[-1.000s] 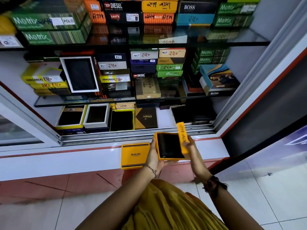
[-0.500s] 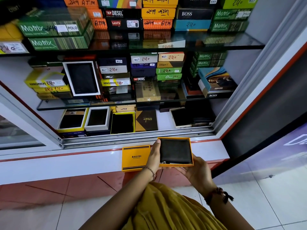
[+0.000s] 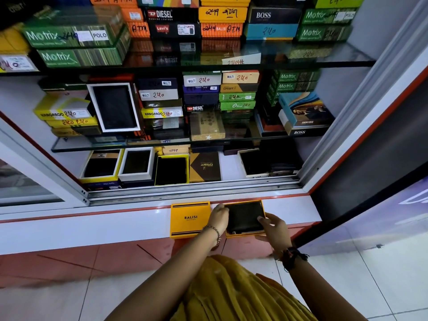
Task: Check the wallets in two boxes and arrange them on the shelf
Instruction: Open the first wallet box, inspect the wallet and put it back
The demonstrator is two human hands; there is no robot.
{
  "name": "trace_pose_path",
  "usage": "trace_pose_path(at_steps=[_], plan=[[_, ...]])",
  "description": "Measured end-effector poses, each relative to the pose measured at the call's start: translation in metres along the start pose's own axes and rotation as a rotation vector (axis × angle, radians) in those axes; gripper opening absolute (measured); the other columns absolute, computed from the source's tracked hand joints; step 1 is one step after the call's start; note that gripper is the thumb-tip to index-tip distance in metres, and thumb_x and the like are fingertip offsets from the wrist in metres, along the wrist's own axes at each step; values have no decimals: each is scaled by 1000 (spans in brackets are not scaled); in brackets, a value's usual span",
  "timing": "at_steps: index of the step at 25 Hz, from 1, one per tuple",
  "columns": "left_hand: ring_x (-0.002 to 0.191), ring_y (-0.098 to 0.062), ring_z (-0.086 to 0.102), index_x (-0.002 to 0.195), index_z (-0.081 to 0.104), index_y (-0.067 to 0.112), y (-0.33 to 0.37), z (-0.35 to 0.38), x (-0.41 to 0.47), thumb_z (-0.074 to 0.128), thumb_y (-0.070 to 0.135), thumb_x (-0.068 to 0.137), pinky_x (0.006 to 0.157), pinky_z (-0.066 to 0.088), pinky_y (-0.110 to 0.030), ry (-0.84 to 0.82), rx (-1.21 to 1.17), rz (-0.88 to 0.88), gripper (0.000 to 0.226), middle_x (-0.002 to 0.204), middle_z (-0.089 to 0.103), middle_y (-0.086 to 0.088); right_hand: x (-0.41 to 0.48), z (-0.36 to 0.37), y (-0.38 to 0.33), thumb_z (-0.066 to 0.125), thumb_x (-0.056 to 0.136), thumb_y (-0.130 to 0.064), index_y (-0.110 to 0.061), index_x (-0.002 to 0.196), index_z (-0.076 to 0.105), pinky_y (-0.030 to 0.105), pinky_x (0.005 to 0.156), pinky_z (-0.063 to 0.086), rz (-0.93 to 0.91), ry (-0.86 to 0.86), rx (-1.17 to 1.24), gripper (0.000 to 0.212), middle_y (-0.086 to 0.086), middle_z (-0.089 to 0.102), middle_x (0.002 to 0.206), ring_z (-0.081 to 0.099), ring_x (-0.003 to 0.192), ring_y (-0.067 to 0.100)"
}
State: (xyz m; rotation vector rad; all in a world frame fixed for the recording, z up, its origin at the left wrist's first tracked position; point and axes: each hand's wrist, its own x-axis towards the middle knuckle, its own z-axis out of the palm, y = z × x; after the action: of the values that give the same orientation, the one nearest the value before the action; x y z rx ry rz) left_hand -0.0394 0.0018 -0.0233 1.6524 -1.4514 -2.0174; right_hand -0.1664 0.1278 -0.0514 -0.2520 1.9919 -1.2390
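An open orange box (image 3: 245, 234) with a black wallet (image 3: 244, 217) inside rests on the white ledge (image 3: 92, 225) in front of the display cabinet. My left hand (image 3: 218, 216) grips the box's left side. My right hand (image 3: 274, 229) holds its right side, thumb on the wallet's edge. The orange BALISI lid (image 3: 190, 220) lies flat on the ledge just left of the box. Behind them is the bottom shelf (image 3: 229, 165), with several open wallet boxes.
Glass shelves above carry stacked wallet boxes marked Motrix, Diesel, Boss, Kangaroo. A sliding-door track (image 3: 192, 191) runs between ledge and bottom shelf. A white frame post (image 3: 361, 117) bounds the cabinet on the right. The bottom shelf has a bare patch beside the brown Orbit box (image 3: 205, 166).
The orange card once held upright in my right hand is gone. The box has turned level and come down onto the ledge beside the lid, both hands still on it.
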Motion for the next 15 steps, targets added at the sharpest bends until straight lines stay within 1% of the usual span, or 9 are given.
trace_pose_path(at_steps=[2,3,4,6,7,8,10,12,15], plan=[[122,-37,53,123,54,0,-8,7,20,40,23,86,105,42,-44,-46,37,-7,46,129,57,-25,4,2,-1,64,95,-32,-5,129,63,44,78,62,-95,88,-315,43,17,70,122,70,97,34],[131,-35,47,134,46,2,-1,6,13,38,22,89,109,39,-41,-70,75,-12,50,141,51,-20,4,3,-3,64,94,-37,-8,126,65,44,83,60,-138,119,-441,43,15,71,121,70,100,33],[134,-31,44,140,42,3,10,5,-2,37,19,94,106,41,-28,-69,104,4,49,145,47,-12,4,3,-5,64,93,-40,-10,125,66,43,85,59,-174,146,-527,44,15,68,123,69,103,32],[120,-22,50,140,44,5,17,2,-14,35,12,100,78,42,-5,-13,165,71,42,131,49,0,2,2,-10,64,92,-42,-15,130,61,40,82,59,-236,172,-599,46,14,57,130,67,107,31],[105,-17,52,128,55,4,15,2,-12,35,10,100,68,40,-8,16,185,87,35,116,51,2,0,1,-11,64,92,-43,-17,131,58,38,78,59,-276,170,-628,47,12,54,131,67,106,29],[88,-14,50,104,63,7,13,3,-11,35,9,99,63,37,-16,31,221,102,29,99,53,3,-1,0,-11,64,91,-44,-19,131,57,36,75,60,-313,158,-664,48,11,53,131,67,102,27],[66,-14,44,69,49,15,10,7,-11,35,10,97,58,35,-27,38,267,86,32,71,45,-1,-3,-1,-10,66,89,-47,-20,133,59,34,72,60,-342,118,-740,52,9,53,130,68,97,26],[71,-22,47,74,49,10,10,12,-8,36,13,96,66,43,-32,60,258,54,25,69,44,-5,-6,1,-8,70,85,-49,-19,136,57,36,78,60,-331,91,-779,60,8,53,130,66,102,27],[81,-26,49,94,54,8,17,14,-9,37,18,95,70,43,-29,33,219,-26,20,72,46,-6,-7,2,-10,76,79,-47,-17,140,54,37,86,59,-319,68,-779,71,9,52,133,64,109,27]])
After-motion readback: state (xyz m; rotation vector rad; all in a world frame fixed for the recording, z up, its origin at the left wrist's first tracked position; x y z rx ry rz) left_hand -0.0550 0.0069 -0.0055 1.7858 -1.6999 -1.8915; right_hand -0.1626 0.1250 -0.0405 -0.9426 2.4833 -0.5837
